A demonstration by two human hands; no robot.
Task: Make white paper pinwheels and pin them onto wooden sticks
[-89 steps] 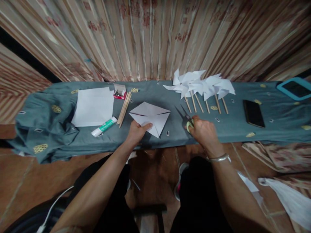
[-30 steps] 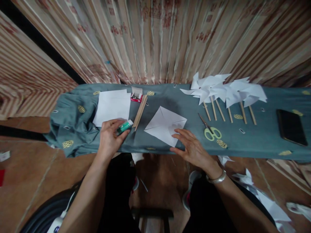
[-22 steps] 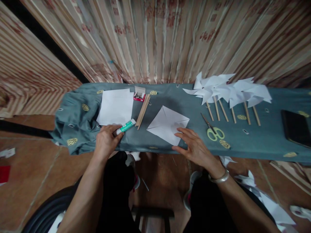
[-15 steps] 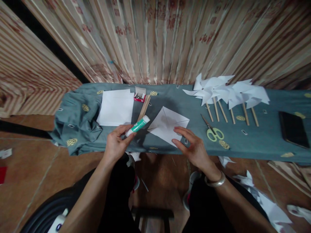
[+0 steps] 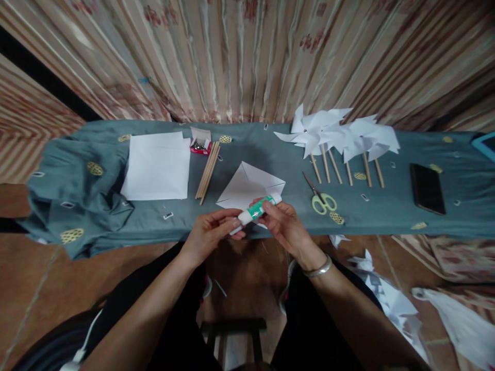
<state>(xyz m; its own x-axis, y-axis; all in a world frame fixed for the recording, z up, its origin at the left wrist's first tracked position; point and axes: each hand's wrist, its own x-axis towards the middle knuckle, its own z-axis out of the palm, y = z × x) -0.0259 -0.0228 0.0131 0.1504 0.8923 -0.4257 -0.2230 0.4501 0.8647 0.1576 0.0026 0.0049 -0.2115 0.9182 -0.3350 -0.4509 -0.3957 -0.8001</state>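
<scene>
At the near edge of the surface [image 5: 386, 216], the left hand [image 5: 211, 234] and right hand [image 5: 284, 226] are both gripping a glue stick [image 5: 258, 208], just above the folded paper [image 5: 247, 185].

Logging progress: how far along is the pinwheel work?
Done: a row of finished pinwheels on sticks lies at the right. In hand: both hands, left hand and right hand, hold the glue stick over the cut paper square. Left: spare sticks and blank paper.
</scene>
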